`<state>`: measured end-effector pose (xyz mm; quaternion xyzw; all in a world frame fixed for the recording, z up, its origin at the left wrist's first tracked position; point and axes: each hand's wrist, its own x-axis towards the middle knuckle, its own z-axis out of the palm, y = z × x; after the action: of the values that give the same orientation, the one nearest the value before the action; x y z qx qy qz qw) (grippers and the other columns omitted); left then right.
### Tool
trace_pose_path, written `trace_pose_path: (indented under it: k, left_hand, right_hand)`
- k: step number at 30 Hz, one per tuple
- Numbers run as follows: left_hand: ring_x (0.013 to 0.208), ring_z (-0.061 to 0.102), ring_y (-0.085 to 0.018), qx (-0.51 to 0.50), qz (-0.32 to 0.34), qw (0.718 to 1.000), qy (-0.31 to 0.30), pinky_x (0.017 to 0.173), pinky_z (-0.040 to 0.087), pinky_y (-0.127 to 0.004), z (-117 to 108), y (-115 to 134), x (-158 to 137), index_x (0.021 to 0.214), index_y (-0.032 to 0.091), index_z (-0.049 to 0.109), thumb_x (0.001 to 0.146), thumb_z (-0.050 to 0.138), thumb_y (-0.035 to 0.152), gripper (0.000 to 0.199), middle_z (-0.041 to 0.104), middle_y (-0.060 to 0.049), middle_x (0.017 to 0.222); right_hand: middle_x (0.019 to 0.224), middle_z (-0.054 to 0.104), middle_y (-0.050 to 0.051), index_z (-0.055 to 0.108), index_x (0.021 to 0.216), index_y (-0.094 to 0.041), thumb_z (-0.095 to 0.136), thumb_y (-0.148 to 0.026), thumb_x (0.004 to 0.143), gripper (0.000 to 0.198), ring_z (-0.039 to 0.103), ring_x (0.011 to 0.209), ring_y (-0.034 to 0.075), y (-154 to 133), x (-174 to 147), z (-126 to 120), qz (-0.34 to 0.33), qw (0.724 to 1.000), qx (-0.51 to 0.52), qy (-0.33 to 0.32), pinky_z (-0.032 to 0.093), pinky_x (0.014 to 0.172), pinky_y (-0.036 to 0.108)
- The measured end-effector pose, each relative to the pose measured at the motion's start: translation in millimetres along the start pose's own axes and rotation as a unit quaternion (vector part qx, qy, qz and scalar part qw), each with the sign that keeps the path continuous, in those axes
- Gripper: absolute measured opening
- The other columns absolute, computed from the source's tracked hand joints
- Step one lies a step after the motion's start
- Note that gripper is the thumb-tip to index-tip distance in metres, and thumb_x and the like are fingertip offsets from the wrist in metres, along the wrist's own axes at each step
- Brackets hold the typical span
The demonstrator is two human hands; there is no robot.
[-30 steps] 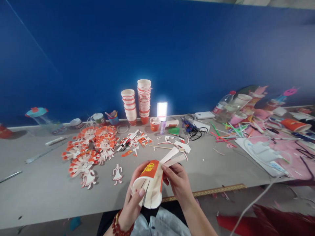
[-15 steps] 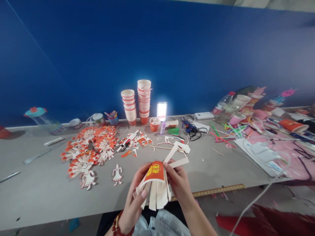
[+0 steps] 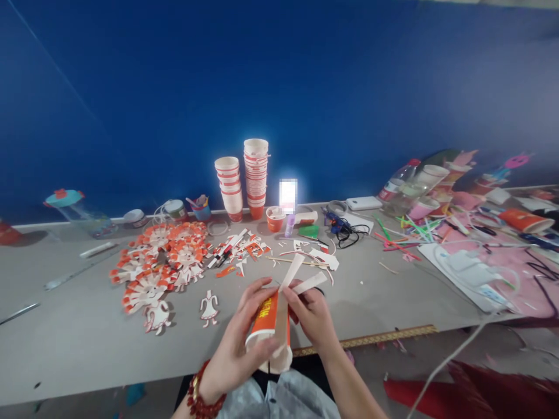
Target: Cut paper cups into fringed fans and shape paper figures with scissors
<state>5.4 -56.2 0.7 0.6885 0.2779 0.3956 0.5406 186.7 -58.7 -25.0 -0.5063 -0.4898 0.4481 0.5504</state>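
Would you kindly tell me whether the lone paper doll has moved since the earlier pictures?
No; judged against the orange and white pile, the doll lies in the same spot, apart and to its right.

Backed, beyond the far edge of a broad, matte grey desk [image 3: 105, 355], by a tall, smooth, deep blue wall [image 3: 305, 87]. Washed to a hazier, paler blue toward the right end, glowing low at the middle. Opens, past the desk's near edge at right, onto a dull, littered grey floor [image 3: 480, 349].
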Motion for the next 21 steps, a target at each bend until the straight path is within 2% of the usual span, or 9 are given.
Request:
trace_pose_path:
  k: [2, 5, 7, 9, 12, 15, 18, 21]
  left_hand:
    - [0.141, 0.027, -0.032, -0.040, -0.017, 0.998, 0.034, 0.115, 0.024, -0.043, 4.5, -2.7, 0.7, 0.135, 0.027, 0.050, 0.090, 0.054, 0.038, 0.047, 0.038, -0.008, 0.149]
    - [0.136, 0.036, -0.030, -0.102, -0.045, 0.990, 0.085, 0.113, 0.029, -0.041, 10.0, -11.3, 0.1, 0.135, 0.027, 0.049, 0.093, 0.047, 0.036, 0.043, 0.044, -0.007, 0.145]
    - [0.135, 0.039, -0.029, -0.105, -0.047, 0.988, 0.108, 0.111, 0.030, -0.040, 11.1, -16.2, -0.2, 0.136, 0.028, 0.048, 0.094, 0.046, 0.035, 0.043, 0.046, -0.006, 0.143]
    - [0.135, 0.038, -0.029, -0.078, -0.034, 0.989, 0.118, 0.112, 0.030, -0.039, 10.7, -18.2, 0.1, 0.135, 0.028, 0.048, 0.093, 0.048, 0.035, 0.043, 0.045, -0.006, 0.143]
    - [0.135, 0.036, -0.029, -0.018, -0.009, 0.993, 0.116, 0.112, 0.028, -0.041, 9.0, -16.6, 1.2, 0.134, 0.029, 0.048, 0.091, 0.050, 0.034, 0.043, 0.043, -0.006, 0.142]
    - [0.134, 0.036, -0.030, 0.021, 0.004, 0.993, 0.115, 0.112, 0.028, -0.044, 7.4, -14.1, 1.1, 0.135, 0.028, 0.047, 0.091, 0.051, 0.035, 0.045, 0.042, -0.008, 0.141]
    - [0.134, 0.036, -0.030, 0.030, 0.005, 0.993, 0.113, 0.111, 0.027, -0.045, 5.9, -13.5, -0.3, 0.135, 0.028, 0.047, 0.091, 0.050, 0.035, 0.044, 0.041, -0.008, 0.141]
    - [0.133, 0.037, -0.031, 0.016, 0.007, 0.994, 0.111, 0.110, 0.029, -0.044, 5.4, -12.6, -1.2, 0.134, 0.028, 0.048, 0.092, 0.048, 0.037, 0.043, 0.042, -0.008, 0.139]
  right_hand:
    - [0.061, 0.051, -0.002, 0.064, 0.096, -0.016, 0.057, -0.055, 0.088, 0.040, 0.043, 0.047, 0.011, -0.6, -2.4, -0.7, -0.023, 0.999, 0.032, -0.020, 0.036, 0.044, 0.022]
    - [0.093, 0.062, 0.007, 0.058, 0.120, -0.020, 0.058, -0.067, 0.081, 0.060, 0.056, 0.071, 0.019, -1.1, -10.4, -4.8, -0.088, 0.995, 0.030, -0.046, 0.047, 0.060, 0.028]
    - [0.117, 0.059, 0.011, 0.046, 0.136, -0.024, 0.061, -0.072, 0.075, 0.079, 0.059, 0.087, 0.024, -2.4, -17.1, -7.5, -0.110, 0.993, -0.023, -0.045, 0.050, 0.072, 0.033]
    - [0.131, 0.053, 0.012, 0.036, 0.144, -0.026, 0.064, -0.070, 0.074, 0.088, 0.057, 0.104, 0.029, -6.2, -22.9, -8.6, -0.110, 0.988, -0.088, -0.058, 0.049, 0.086, 0.038]
    - [0.137, 0.050, 0.011, 0.030, 0.147, -0.027, 0.070, -0.049, 0.079, 0.082, 0.051, 0.118, 0.030, -14.8, -27.2, -7.3, -0.091, 0.981, -0.151, -0.076, 0.045, 0.097, 0.041]
    - [0.138, 0.051, 0.010, 0.031, 0.146, -0.027, 0.066, -0.030, 0.080, 0.075, 0.051, 0.120, 0.029, -20.5, -27.0, -6.6, -0.067, 0.981, -0.162, -0.087, 0.046, 0.097, 0.042]
    - [0.141, 0.049, 0.010, 0.035, 0.145, -0.027, 0.056, -0.026, 0.085, 0.063, 0.051, 0.122, 0.028, -20.9, -25.3, -8.5, -0.070, 0.984, -0.130, -0.099, 0.046, 0.097, 0.041]
    - [0.132, 0.057, 0.010, 0.047, 0.135, -0.025, 0.050, -0.026, 0.089, 0.046, 0.057, 0.114, 0.027, -20.1, -22.9, -10.2, -0.080, 0.987, -0.111, -0.089, 0.048, 0.094, 0.040]
